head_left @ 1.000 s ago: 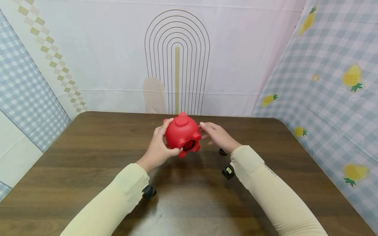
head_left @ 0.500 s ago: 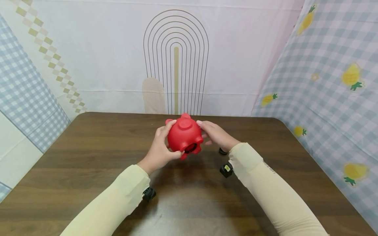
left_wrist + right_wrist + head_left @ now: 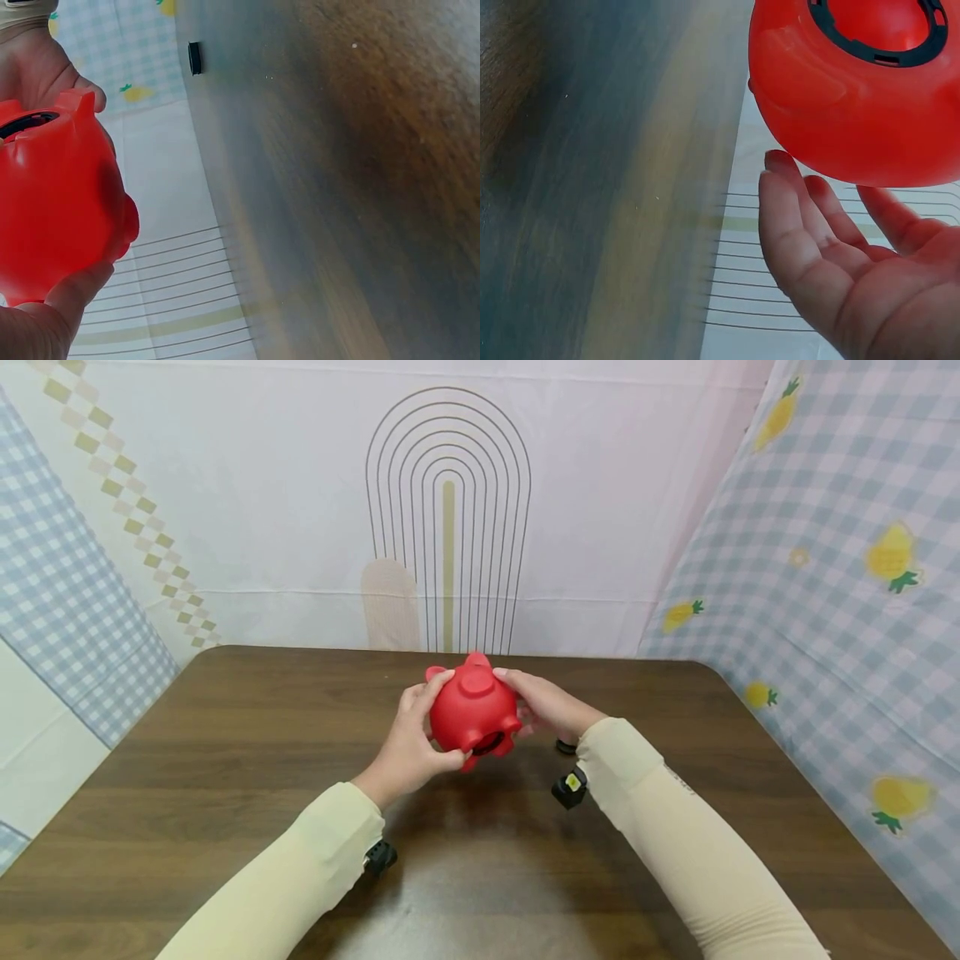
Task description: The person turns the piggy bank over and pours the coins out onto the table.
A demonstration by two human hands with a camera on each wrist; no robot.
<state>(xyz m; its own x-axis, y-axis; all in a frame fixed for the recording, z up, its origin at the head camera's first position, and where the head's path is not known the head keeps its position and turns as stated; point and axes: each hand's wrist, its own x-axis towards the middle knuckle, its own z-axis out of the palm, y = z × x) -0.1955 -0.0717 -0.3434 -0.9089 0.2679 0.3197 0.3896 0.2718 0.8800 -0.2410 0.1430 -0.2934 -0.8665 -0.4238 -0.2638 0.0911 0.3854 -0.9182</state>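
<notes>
Nearest are pale sleeves (image 3: pixel 300 860), a black camera (image 3: pixel 381 857) at the left wrist and another at the right. Beyond them the left hand (image 3: pixel 405 747) grips a red pig (image 3: pixel 465 710), its thumb low by the opening and its other fingers round the side. The right hand (image 3: pixel 551 702) is at the pig's other side, fingers slightly bent and a little apart; whether they press it, I cannot tell. The pig is held tilted above the tabletop (image 3: pixel 262 752), its black-ringed opening towards the person. A black disc (image 3: pixel 566 747) lies near the right wrist. Behind hangs a white sheet (image 3: pixel 285 510) with printed arches.
</notes>
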